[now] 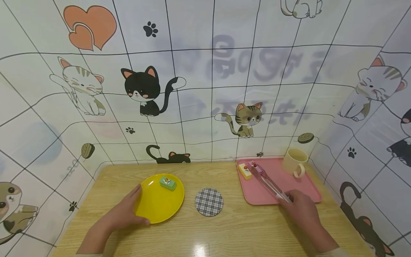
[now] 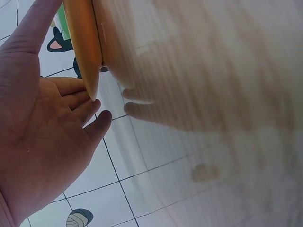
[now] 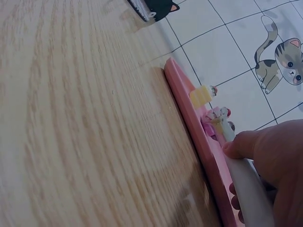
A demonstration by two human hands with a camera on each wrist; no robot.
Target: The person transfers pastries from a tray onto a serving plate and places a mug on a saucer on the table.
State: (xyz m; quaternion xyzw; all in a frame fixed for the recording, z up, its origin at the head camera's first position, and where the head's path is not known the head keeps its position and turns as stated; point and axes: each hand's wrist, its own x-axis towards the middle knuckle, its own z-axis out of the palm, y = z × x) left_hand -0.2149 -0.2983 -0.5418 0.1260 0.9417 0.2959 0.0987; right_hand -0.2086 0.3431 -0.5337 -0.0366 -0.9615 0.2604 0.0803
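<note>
At the yellow plate's (image 1: pixel 158 207) left edge, my left hand (image 1: pixel 123 212) spreads its thumb and fingers along the rim, touching it. A small green toy cake (image 1: pixel 168 184) lies on the plate's far side. My right hand (image 1: pixel 302 207) grips metal tongs (image 1: pixel 271 185) over the front of the pink tray (image 1: pixel 260 198). Their tips are at a pink toy cake (image 3: pixel 209 128) near the tray's far left corner; I cannot tell whether they squeeze it. Beside it on the tray sits a yellow toy cake (image 1: pixel 245 172) with a red topping.
A cream mug (image 1: pixel 293 162) stands at the tray's back right, handle toward the front. Between plate and tray lies a round checked coaster (image 1: pixel 209 202) on the wooden table (image 1: pixel 224 235). A cat-print sheet (image 1: pixel 199 107) rises behind and at both sides.
</note>
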